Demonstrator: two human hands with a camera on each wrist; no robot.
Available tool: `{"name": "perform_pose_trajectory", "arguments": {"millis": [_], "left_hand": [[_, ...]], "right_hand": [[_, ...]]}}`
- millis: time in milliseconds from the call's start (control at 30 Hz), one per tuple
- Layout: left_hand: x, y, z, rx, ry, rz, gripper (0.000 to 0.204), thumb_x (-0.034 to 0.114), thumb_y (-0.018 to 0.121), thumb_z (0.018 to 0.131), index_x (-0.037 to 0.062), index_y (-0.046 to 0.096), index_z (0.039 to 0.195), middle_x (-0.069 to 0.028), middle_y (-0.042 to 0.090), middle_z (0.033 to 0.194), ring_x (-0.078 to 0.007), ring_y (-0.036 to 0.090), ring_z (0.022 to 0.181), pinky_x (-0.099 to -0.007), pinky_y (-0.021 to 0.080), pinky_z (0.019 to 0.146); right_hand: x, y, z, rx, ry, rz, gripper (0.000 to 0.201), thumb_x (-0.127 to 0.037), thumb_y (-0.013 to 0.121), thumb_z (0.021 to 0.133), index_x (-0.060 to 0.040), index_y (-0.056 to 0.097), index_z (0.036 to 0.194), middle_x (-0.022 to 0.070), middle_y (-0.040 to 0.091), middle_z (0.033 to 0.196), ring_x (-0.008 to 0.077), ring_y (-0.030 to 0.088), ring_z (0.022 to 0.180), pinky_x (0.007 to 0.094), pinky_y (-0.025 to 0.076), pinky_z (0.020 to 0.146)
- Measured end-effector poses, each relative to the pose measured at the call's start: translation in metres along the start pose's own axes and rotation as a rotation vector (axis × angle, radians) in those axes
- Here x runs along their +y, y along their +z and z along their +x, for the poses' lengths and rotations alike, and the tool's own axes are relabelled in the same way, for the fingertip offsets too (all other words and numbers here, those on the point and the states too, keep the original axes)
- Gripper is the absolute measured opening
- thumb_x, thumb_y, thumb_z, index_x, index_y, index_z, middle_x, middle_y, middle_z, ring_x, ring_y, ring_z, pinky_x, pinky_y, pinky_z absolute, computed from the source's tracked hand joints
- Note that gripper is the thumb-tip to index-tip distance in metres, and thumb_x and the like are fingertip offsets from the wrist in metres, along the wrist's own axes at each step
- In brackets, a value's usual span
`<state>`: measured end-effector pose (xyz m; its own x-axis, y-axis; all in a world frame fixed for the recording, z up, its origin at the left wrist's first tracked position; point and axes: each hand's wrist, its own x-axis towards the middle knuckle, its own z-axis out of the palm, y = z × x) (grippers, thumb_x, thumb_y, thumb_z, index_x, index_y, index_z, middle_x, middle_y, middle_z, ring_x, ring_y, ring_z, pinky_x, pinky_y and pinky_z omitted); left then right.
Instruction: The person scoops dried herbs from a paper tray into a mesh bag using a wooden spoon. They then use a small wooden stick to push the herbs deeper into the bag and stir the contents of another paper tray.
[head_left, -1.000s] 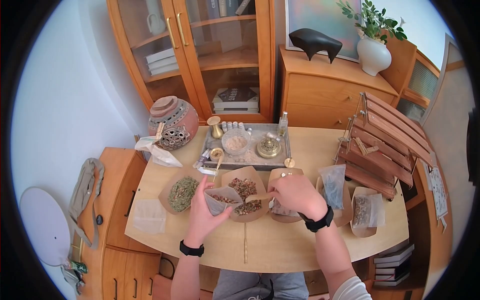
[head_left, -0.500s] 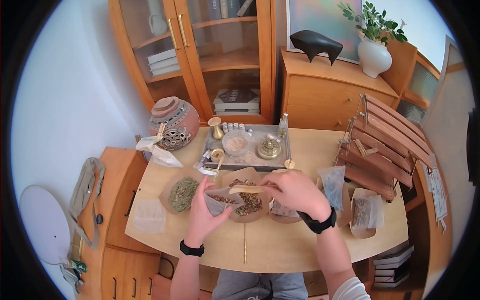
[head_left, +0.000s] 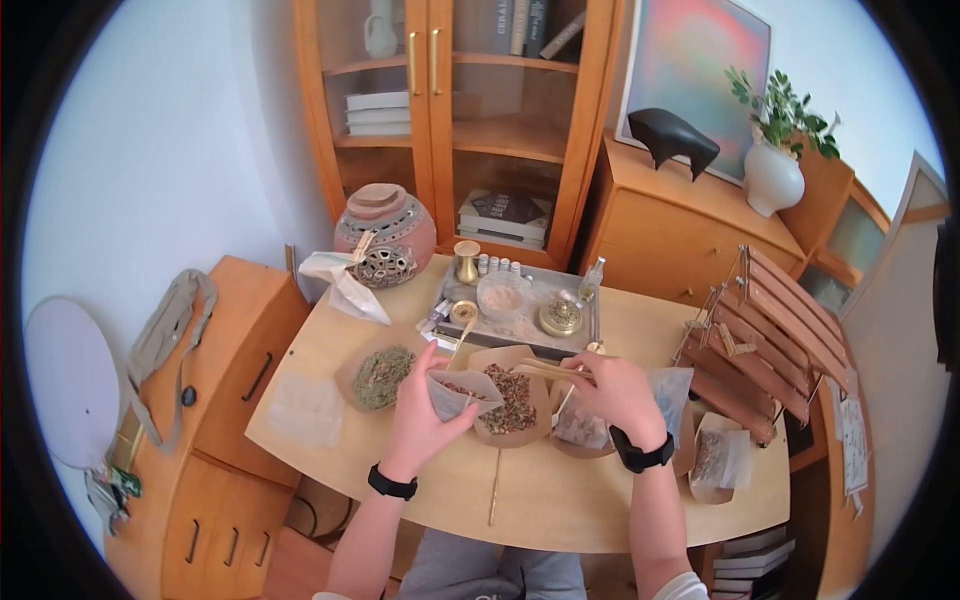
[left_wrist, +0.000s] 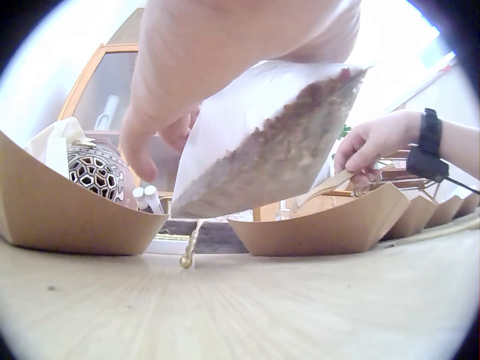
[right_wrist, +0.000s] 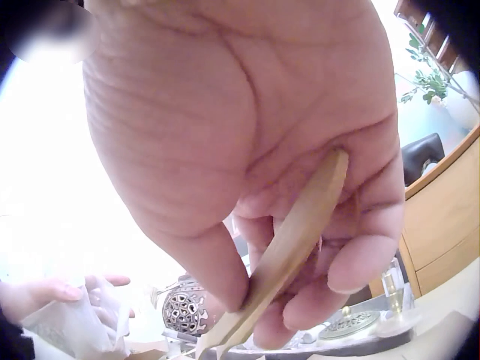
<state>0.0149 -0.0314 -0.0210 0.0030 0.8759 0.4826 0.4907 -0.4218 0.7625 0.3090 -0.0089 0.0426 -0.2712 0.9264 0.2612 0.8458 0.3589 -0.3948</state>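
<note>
My left hand (head_left: 418, 432) holds a translucent pouch (left_wrist: 277, 142) by its sides, mouth gaping, with dried reddish and brown petals inside. In my right hand (head_left: 622, 402) a slim, curved wooden scoop (right_wrist: 292, 232) is pinched between thumb and fingers. The scoop's tip points left over the far part of a brown paper tray (left_wrist: 315, 234), a short way from the pouch's mouth. Mixed dried flowers (head_left: 512, 400) fill that tray. Left of the pouch, a second paper tray carries green dried herbs (head_left: 380, 378).
A grey tray (head_left: 592, 335) at the back carries a glass bowl (head_left: 502, 297), a brass burner (head_left: 560, 318) and small bottles. More paper trays stand to the right, below a wooden slatted rack (head_left: 740, 345). A thin brass rod (head_left: 495, 490) lies near the front edge.
The head view has turned, shifting the scene. The scoop was by the pouch's mouth half a second ago; now it is drawn back to the right. Both hands keep their grip.
</note>
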Motion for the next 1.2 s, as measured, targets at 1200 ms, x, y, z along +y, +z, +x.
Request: {"name": "perform_pose_trajectory", "arguments": {"millis": [1200], "left_hand": [[-0.002,-0.046,-0.112,0.002,-0.080,-0.392,0.104,0.010,0.086,0.076,0.0004,0.025,0.161,-0.0150,0.056,0.135,-0.0262,0.061,0.120,-0.0419,0.048,0.106]], "right_hand": [[-0.096,0.065,-0.158,-0.040,0.243,-0.135,0.009,-0.015,0.071,0.092,-0.0054,0.071,0.094,0.0102,0.075,0.083,0.0285,0.073,0.073,0.0392,0.058,0.067]]}}
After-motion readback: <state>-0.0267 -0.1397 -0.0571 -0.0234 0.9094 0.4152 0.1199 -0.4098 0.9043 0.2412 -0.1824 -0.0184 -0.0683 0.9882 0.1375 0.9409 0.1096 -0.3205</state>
